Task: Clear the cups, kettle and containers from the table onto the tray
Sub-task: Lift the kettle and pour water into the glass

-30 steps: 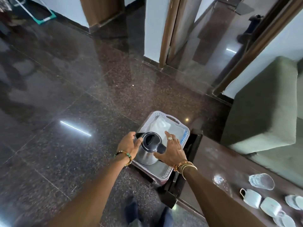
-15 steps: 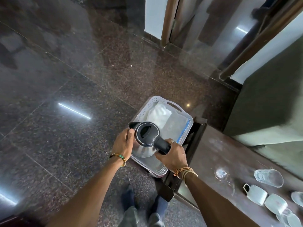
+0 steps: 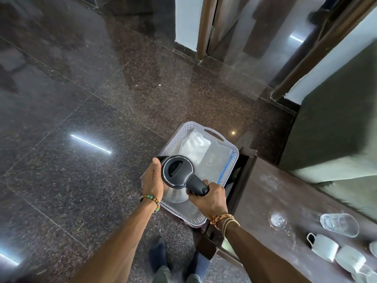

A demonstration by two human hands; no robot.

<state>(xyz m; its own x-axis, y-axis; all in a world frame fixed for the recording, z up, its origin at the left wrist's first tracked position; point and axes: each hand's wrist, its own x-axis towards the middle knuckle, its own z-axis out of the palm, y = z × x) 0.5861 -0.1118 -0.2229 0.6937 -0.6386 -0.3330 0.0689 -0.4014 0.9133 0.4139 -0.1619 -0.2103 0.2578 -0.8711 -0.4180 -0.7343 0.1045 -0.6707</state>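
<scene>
Dark polished granite floor (image 3: 85,82) fills most of what I see, with streaks of light reflected in it and a doorway at the far wall. Near my feet a pale perforated tray (image 3: 229,166) sits at the end of a brown desk (image 3: 263,193), with a white folded cloth (image 3: 194,147) and a clear packet lying in its far half.

I hold the kettle (image 3: 177,170) over the near half of the tray; I cannot tell whether its steel base touches the tray floor. My right hand (image 3: 210,198) has its grip wrapped tight around the black handle. My left hand (image 3: 153,176) presses flat against the kettle's side, fingers spread along the body, thumb up by the spout. The lid is closed and faces up at me.

Off to my right on the desk, well apart from the tray, a clear glass (image 3: 339,224) lies on its side, another glass (image 3: 277,220) stands near it, and white cups (image 3: 324,247) cluster at the edge of view. Beyond the desk is a grey-green upholstered seat (image 3: 336,129).
</scene>
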